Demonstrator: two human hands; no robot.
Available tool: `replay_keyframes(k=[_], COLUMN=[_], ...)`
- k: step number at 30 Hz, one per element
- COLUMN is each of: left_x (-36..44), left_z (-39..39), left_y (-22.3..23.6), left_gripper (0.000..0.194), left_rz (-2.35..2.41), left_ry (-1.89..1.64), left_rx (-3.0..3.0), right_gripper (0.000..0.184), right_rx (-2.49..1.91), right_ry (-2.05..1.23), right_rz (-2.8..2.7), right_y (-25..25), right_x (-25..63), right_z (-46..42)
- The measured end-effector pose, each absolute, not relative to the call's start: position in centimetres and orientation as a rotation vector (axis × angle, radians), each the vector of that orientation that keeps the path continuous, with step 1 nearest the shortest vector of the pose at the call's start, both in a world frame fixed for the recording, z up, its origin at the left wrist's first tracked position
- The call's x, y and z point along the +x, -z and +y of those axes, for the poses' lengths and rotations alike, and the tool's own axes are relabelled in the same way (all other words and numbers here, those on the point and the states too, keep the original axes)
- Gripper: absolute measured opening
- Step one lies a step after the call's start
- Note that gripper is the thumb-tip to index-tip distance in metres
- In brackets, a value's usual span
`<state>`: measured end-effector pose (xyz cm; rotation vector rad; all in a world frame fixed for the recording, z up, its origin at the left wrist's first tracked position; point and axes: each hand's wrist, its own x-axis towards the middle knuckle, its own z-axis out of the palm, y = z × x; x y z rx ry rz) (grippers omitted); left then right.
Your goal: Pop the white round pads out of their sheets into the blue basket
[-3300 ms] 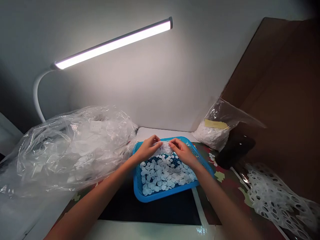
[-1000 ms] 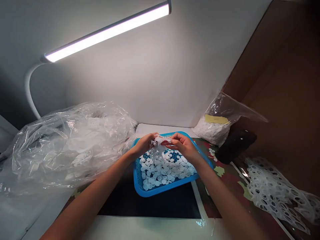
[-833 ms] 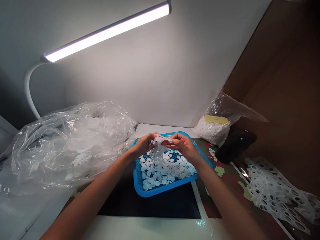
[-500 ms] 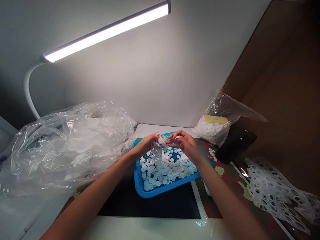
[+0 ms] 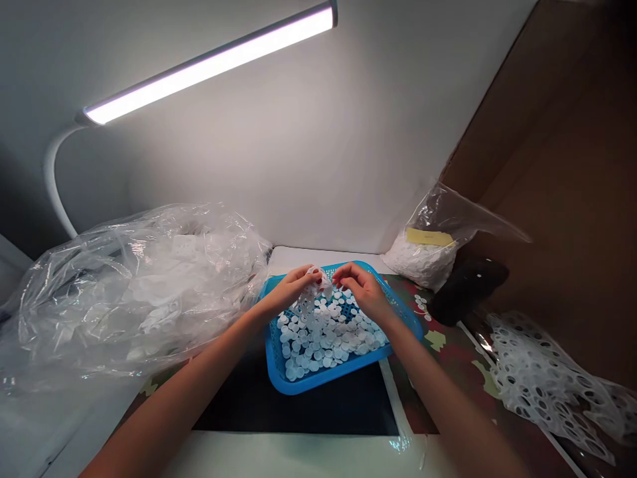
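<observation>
Dangling over a blue basket (image 5: 279, 372) of white discs (image 5: 323, 335), a crumpled, hole-punched white strip (image 5: 312, 297) is pinched by the left hand (image 5: 291, 291). The right hand (image 5: 362, 291), gripping it earlier, has let go and hovers with fingers loosely curled.

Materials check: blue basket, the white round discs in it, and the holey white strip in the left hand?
Blue perforated basket: looks like moulded plastic, smooth with a slight sheen and a grid of holes. Small white round discs: matte, thin and flat, probably foam or felt-like sheet; too small to tell. White strip full of round holes, pinched by the left hand: same matte stock, limp and drooping, apparently the punched-out leftover.
</observation>
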<state>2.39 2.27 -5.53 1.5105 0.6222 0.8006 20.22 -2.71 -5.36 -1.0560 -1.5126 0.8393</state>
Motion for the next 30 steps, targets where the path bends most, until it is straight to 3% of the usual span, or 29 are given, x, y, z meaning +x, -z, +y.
replay_keyframes(k=[8,17,30], left_x=[2.0,2.0,2.1], left_z=[1.4,1.3,3.3], left_y=[4.7,5.0,7.1], left_gripper=[0.026,0.021,0.019], left_rz=[0.607,0.635,0.676], left_ry=[-0.768,-0.767,-0.78], left_rx=[1.643,1.654,1.459], right_gripper=[0.023,0.025,0.025], right_rx=[-1.075,-1.024,-0.962], right_ry=[-0.956,-1.173,-1.206], right_rz=[-1.513,-1.428,-1.35], right_y=[5.3,5.0,5.9], right_x=[19.9,20.2,20.2], right_z=[-3.0,-3.1,-2.5])
